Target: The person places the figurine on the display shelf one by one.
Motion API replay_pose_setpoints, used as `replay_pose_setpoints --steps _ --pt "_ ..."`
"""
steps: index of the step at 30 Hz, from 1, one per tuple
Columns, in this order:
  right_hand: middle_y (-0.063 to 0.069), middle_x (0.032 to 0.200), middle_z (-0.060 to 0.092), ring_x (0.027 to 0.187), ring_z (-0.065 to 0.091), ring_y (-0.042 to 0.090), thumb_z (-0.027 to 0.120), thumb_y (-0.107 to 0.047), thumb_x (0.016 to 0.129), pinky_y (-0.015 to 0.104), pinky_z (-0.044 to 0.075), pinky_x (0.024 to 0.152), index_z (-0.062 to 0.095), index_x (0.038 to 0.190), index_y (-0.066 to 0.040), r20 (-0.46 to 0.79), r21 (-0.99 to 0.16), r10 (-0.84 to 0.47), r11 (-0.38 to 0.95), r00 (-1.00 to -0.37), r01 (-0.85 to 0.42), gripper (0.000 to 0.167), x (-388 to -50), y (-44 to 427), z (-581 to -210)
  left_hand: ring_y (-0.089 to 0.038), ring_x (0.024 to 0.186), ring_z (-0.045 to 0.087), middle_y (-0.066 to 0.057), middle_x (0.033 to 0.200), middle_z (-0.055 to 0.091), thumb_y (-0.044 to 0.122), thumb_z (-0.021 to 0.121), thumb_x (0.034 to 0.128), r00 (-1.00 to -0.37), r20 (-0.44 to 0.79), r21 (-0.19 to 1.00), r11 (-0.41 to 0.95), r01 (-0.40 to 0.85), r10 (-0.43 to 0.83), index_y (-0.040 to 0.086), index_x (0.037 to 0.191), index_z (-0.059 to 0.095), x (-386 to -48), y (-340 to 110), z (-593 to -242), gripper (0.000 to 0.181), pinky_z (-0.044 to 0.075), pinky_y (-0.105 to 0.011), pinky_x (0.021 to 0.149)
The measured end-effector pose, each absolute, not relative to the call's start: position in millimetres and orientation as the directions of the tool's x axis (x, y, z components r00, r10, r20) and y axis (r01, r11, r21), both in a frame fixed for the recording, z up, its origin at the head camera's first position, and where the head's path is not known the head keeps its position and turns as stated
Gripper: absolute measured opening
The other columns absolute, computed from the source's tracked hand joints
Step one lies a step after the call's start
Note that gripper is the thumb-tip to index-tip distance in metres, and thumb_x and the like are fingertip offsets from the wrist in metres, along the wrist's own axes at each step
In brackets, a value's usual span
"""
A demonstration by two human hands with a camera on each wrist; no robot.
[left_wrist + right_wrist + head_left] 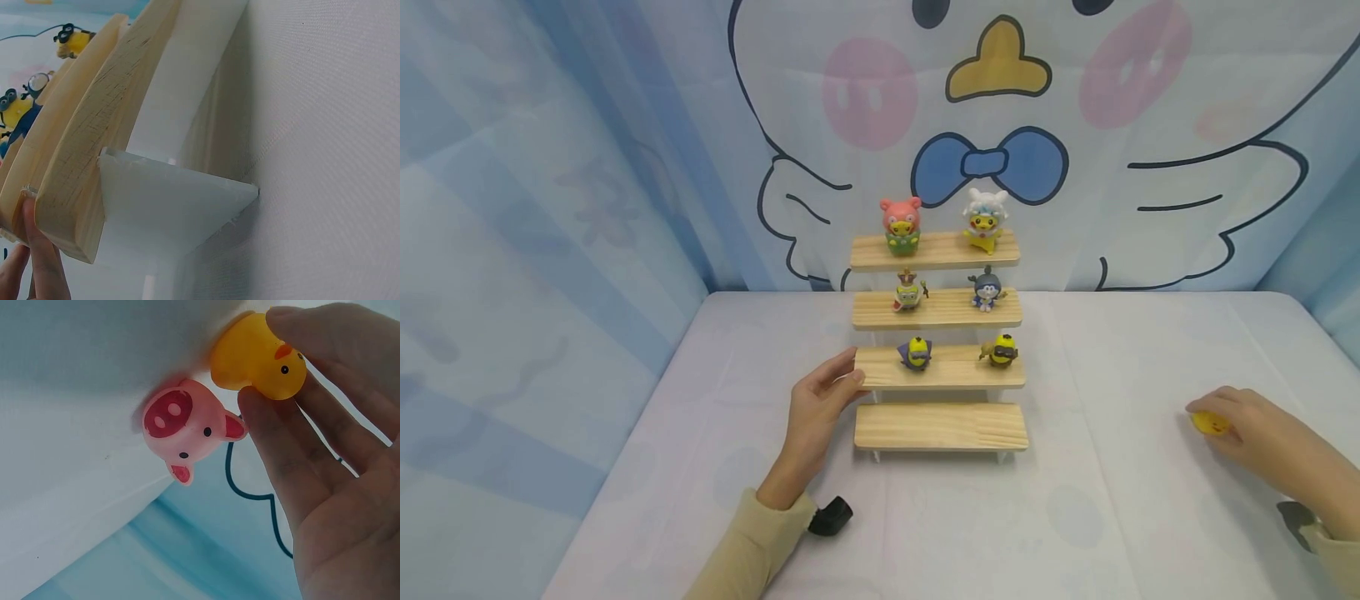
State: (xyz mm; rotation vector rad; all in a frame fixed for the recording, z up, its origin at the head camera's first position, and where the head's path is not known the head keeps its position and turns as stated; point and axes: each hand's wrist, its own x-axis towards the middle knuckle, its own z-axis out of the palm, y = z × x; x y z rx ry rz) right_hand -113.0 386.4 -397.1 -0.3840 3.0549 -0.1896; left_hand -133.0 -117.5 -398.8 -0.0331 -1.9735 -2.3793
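Observation:
A four-step wooden display stand (pixel 940 427) with white side supports stands mid-table. My left hand (pixel 820 400) grips the left end of its second step from the bottom, the thumb over the board. Fingers (pixel 45 262) also show at the board's end in the left wrist view. Far to the right, my right hand (pixel 1251 429) pinches a yellow toy duck (pixel 250 359) between thumb and fingers, low over the table. Beside the duck is a pink toy pig (pixel 187 428), which the hand hides in the head view.
Small figures stand in pairs on the upper three steps, among them a pink-hooded one (pixel 901 227), a white-hooded one (pixel 985 221) and a purple-caped one (pixel 916 354). A white cloth covers the table (pixel 1075 517). A printed curtain (pixel 685 125) hangs behind.

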Motion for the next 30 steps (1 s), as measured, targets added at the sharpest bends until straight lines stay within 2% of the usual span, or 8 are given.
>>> replay_pose_setpoints --steps 7,13,22,26,30 --pt "0.029 0.102 0.065 0.096 0.06 0.048 0.083 0.008 0.069 0.066 0.051 0.086 0.068 0.1 0.007 0.023 -0.121 -0.268 0.956 -0.963 -0.269 0.034 -111.2 388.5 -399.9 -0.015 0.099 0.068 -0.02 0.126 0.06 0.007 0.068 0.0943 -0.998 0.048 0.98 -0.19 0.053 -0.026 0.001 0.135 0.059 -133.1 -117.3 -398.9 0.042 0.061 -0.033 0.089" --pt "0.028 0.101 0.065 0.097 0.06 0.049 0.083 0.006 0.07 0.066 0.051 0.086 0.07 0.096 0.005 0.02 -0.12 -0.263 0.957 -0.965 -0.264 0.029 -111.3 388.3 -398.7 -0.015 0.099 0.068 -0.019 0.126 0.06 0.007 0.068 0.0943 -0.999 0.045 0.981 -0.189 0.05 -0.028 0.002 0.135 0.059 -133.8 -117.2 -399.4 0.042 0.061 -0.033 0.089" --pt "0.028 0.103 0.065 0.097 0.06 0.048 0.082 0.005 0.072 0.065 0.052 0.085 0.07 0.097 0.006 0.059 -0.09 -0.307 0.946 -0.95 -0.312 0.028 -112.6 382.6 -392.0 -0.015 0.099 0.068 -0.018 0.127 0.06 0.008 0.068 0.0944 -0.999 0.046 0.984 -0.173 0.05 -0.028 0.003 0.135 0.058 -132.7 -117.6 -399.3 0.043 0.061 -0.032 0.09" --pt "0.025 0.1 0.066 0.095 0.061 0.045 0.083 0.006 0.069 0.064 0.052 0.084 0.071 0.094 0.006 0.123 -0.102 -0.331 0.934 -0.936 -0.343 0.028 -112.4 375.4 -387.8 -0.015 0.099 0.068 -0.019 0.127 0.06 0.009 0.068 0.0942 -0.999 0.045 0.984 -0.172 0.049 -0.029 0.002 0.135 0.058 -132.5 -117.4 -398.8 0.043 0.061 -0.032 0.089" --pt "0.025 0.101 0.066 0.096 0.061 0.045 0.082 0.007 0.069 0.064 0.052 0.085 0.07 0.096 0.006 0.115 -0.129 -0.317 0.935 -0.941 -0.331 0.029 -112.6 366.2 -382.5 -0.014 0.099 0.068 -0.019 0.127 0.06 0.009 0.068 0.0942 -0.998 0.047 0.983 -0.174 0.051 -0.029 0.002 0.135 0.058 -132.6 -117.3 -398.9 0.043 0.061 -0.032 0.089"
